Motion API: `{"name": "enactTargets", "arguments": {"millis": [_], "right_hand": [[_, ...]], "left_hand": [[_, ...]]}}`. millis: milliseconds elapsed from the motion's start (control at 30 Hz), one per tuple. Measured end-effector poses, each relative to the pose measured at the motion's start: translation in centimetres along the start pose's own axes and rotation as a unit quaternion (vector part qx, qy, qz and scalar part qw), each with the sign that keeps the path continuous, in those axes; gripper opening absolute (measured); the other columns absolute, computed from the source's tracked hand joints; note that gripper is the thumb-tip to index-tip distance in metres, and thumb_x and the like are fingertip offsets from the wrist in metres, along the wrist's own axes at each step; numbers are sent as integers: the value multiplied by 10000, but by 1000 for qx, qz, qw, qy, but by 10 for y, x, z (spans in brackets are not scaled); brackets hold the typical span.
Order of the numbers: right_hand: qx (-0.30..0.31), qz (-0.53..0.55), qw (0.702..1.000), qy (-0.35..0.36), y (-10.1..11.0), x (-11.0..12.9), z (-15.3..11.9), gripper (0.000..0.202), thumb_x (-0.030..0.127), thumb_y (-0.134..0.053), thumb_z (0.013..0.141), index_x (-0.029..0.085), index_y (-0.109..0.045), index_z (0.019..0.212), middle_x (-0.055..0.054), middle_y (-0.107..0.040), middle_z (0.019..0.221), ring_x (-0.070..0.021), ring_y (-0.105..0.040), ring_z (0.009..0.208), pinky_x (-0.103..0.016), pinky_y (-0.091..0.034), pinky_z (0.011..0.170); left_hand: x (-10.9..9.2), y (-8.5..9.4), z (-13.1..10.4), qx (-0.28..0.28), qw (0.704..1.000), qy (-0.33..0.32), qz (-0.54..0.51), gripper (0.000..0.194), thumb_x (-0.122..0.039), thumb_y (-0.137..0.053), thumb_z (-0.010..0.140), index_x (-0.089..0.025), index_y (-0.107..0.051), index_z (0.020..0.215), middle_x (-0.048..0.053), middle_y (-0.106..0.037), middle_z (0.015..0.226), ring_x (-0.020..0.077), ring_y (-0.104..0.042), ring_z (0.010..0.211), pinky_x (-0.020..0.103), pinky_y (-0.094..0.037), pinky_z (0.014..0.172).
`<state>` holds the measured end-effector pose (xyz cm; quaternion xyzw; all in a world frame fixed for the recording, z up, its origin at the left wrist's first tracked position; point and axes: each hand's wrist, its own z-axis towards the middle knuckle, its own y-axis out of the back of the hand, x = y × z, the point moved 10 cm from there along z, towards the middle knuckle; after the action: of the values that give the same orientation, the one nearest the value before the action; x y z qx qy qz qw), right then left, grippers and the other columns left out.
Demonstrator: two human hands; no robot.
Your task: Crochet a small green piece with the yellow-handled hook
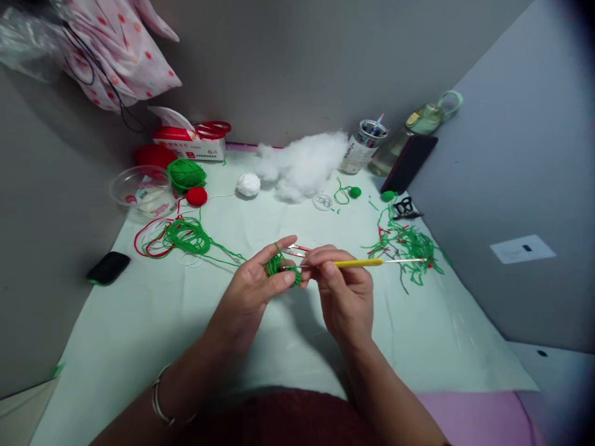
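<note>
Between thumb and fingers my left hand [253,285] pinches a small green crochet piece [295,276], with green yarn running up over the raised index finger. In my right hand [346,288] is a crochet hook [357,263] with a yellow handle, gripped like a pencil. Its metal tip meets the green stitches; whether a loop sits on it is too small to tell. Loose green yarn [188,236] trails from the left side of the table to my left hand. Just behind my fingers lie small scissors or snips [297,249], partly hidden.
White stuffing [307,164] lies at the back, beside a can of pens [364,147]. A phone [409,164] leans against a bottle [425,118]. Yarn scraps [411,244] are heaped at right. Yarn balls, a plastic tub [142,192] and a tissue box [188,145] stand at left.
</note>
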<state>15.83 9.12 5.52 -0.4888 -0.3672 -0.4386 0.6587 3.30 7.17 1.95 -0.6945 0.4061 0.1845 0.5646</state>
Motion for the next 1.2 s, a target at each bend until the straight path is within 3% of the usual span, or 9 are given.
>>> {"name": "enactTargets", "arguments": {"millis": [233,333,600,767,833,900,1033,1100,1200], "right_hand": [[-19,110,987,-112,4,-12,8,178,355,-767,934,215,-790,825,9,-681,730,-83,-605,586,-195,-521,540],[-9,110,986,-128,2,-19,7,183,378,-767,933,222,-783,840,13,-670,714,-91,-590,581,-205,-510,529],[3,-150,982,112,-9,19,-5,162,239,-671,1012,294,-823,1022,-26,-786,932,-175,-715,840,-336,-601,719],[-5,-364,896,253,-22,41,-24,351,83,-723,934,335,-808,1163,-34,-778,1054,-194,-745,939,-352,-636,794],[-12,-352,902,249,-17,42,-21,331,88,-718,938,327,-813,1146,-36,-777,1040,-185,-740,905,-342,-632,775],[-19,-266,945,187,-4,36,-11,238,138,-660,990,296,-811,1086,-29,-764,959,-161,-721,791,-324,-617,694],[-15,-160,982,104,1,19,0,208,207,-598,1037,270,-795,1025,-12,-725,893,-121,-664,638,-294,-580,586],[-15,-251,954,164,-7,27,-7,214,153,-657,997,285,-806,1072,-25,-739,954,-145,-708,772,-305,-604,671],[-26,-360,886,292,-20,44,-25,343,84,-700,951,325,-805,1171,-34,-748,1024,-170,-727,912,-317,-617,763]], "left_hand": [[11,-6,2,61,995,57,-54,468,-253,-889,770,-202,-807,1228,23,-759,886,144,-676,867,270,-466,892],[9,-4,4,51,998,27,-32,431,-262,-891,781,-226,-811,1204,29,-779,924,159,-697,906,284,-473,923],[-7,8,2,-41,995,-90,30,405,-224,-885,821,-254,-792,1213,-21,-764,878,139,-706,914,282,-520,949],[7,6,5,-40,998,-32,-29,485,-241,-886,807,-220,-768,1278,13,-774,937,147,-709,916,265,-531,913],[15,4,7,-24,997,14,-68,416,-256,-886,797,-190,-802,1199,38,-778,991,145,-702,893,267,-539,895],[17,5,8,-24,995,38,-86,366,-257,-896,777,-184,-827,1130,36,-771,982,130,-687,856,253,-536,872],[3,12,6,-68,997,-41,-25,446,-214,-890,789,-239,-801,1224,-22,-721,859,104,-653,834,209,-496,860],[2,9,4,-71,996,-57,-18,502,-199,-872,816,-253,-762,1302,-23,-725,874,110,-662,882,213,-487,902],[17,-3,4,-27,997,7,-68,445,-217,-845,840,-216,-769,1278,26,-765,979,144,-690,955,258,-504,955]]}}
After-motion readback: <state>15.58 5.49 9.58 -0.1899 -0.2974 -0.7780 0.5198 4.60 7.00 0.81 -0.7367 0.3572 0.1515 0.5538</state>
